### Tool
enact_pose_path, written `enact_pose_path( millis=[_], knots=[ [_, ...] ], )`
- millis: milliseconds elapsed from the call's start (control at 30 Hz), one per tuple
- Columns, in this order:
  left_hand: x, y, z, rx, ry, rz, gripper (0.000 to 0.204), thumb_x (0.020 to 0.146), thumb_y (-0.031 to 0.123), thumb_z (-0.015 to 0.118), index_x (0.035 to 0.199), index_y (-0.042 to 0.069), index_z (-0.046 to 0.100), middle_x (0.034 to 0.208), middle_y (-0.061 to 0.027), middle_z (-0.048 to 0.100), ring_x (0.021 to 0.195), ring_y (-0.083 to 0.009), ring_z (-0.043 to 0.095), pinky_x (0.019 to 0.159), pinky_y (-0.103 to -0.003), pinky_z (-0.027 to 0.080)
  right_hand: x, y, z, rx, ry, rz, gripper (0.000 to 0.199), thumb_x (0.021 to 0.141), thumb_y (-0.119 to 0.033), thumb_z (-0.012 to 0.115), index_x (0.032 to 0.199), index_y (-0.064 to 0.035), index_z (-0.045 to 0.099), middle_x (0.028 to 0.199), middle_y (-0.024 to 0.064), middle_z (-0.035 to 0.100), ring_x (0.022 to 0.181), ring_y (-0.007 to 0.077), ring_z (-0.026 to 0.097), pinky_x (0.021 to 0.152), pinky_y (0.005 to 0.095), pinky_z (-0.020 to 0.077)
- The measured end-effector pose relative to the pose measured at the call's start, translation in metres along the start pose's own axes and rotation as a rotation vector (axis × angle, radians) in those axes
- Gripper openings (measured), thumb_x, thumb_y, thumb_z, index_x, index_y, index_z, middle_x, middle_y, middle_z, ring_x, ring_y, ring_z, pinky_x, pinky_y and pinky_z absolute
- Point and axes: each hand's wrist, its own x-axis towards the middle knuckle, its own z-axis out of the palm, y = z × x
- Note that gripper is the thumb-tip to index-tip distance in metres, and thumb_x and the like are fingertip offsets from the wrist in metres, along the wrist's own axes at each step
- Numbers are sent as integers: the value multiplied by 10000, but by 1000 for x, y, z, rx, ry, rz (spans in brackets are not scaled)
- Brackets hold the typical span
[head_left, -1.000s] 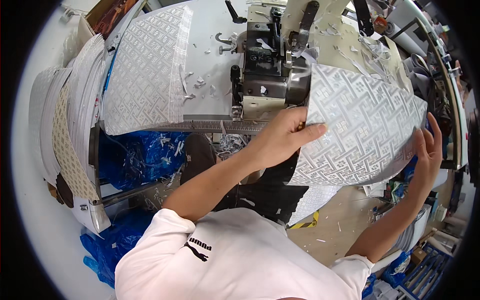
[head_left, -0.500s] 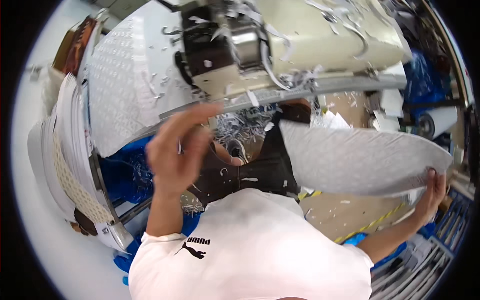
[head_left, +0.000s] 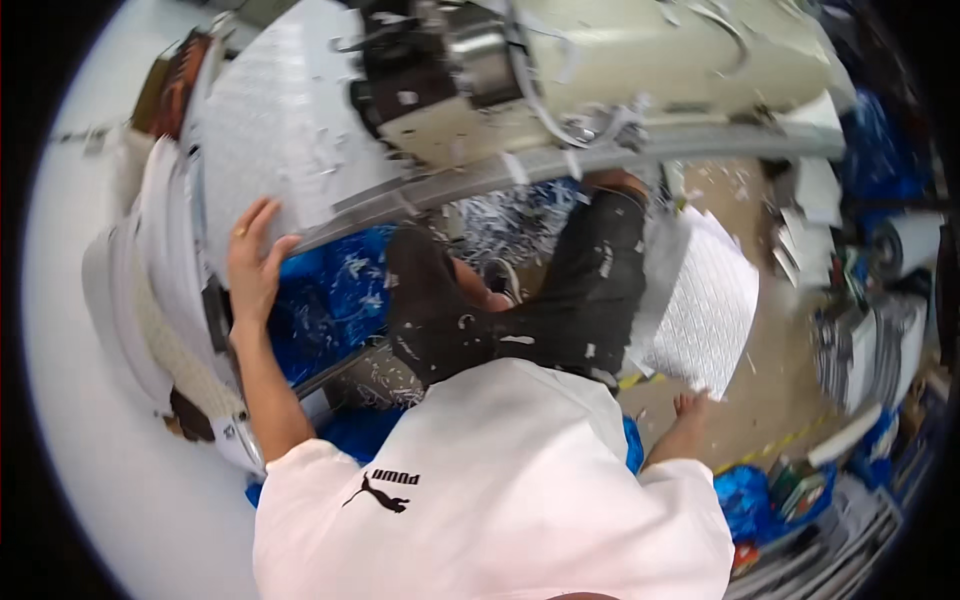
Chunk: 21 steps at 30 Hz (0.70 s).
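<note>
My left hand (head_left: 256, 262) rests with fingers apart at the near edge of a white quilted-looking sheet (head_left: 245, 120) on the machine table's left side. Low on the right, my right hand (head_left: 688, 412) has its fingers closed at the bottom corner of another white textured sheet (head_left: 705, 300), which hangs curved beside my right leg. Part of that hand is blurred. In front of me stands a cream machine (head_left: 640, 75) with a dark end and a shiny metal cylinder (head_left: 482, 60), strewn with curled white trimmings.
A grey table edge (head_left: 440, 185) runs across in front of my knees. White shreds (head_left: 520, 220) lie heaped below it. Blue plastic (head_left: 340, 290) is under the table at left, near a stack of white pieces (head_left: 120, 290). More stacked sheets (head_left: 880, 345) stand on the right.
My left hand has moved left and down from above the table edge to the sheet there. My right hand has come inward, and its sheet now hangs bent nearer my leg.
</note>
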Motion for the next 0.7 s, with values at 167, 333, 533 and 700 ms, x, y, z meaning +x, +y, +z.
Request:
enact_pose_path(
  millis=[167, 333, 533, 700],
  knots=[
    [-1, -15, -17, -10, 10, 32, 426, 841, 151, 762, 1245, 64, 658, 1252, -124, 669, 1143, -311, 611, 988, -383, 474, -58, -9, 115, -616, -118, -185, 440, 982, -311, 601, 1360, -97, 532, 1238, 95, 640, 1090, 263, 637, 805, 423, 526],
    [-24, -12, -37, -255, 110, -387, 365, 859, 147, 758, 1206, 70, 677, 1091, -133, 713, 1058, -301, 643, 905, -378, 509, -248, -48, 254, -841, -817, -909, 399, 1041, -195, 545, 1383, 7, 505, 1210, 163, 654, 971, 218, 672, 803, 350, 564],
    [-39, -17, -25, -249, 55, -170, 331, 861, 151, 761, 1176, 80, 686, 1143, -108, 689, 1024, -280, 645, 842, -365, 532, -476, -19, 348, -767, -1402, -759, 286, 1038, -150, 565, 1265, 22, 597, 1109, 101, 685, 918, 156, 652, 852, 278, 521],
    [-37, -34, 3, -5, 188, 203, 383, 861, 149, 754, 1223, 96, 640, 1211, -79, 662, 1007, -286, 644, 845, -382, 541, -559, 28, 354, -974, -1859, -965, 228, 1005, -80, 602, 1209, 18, 633, 1035, 106, 715, 904, 161, 683, 827, 278, 536]
  ],
)
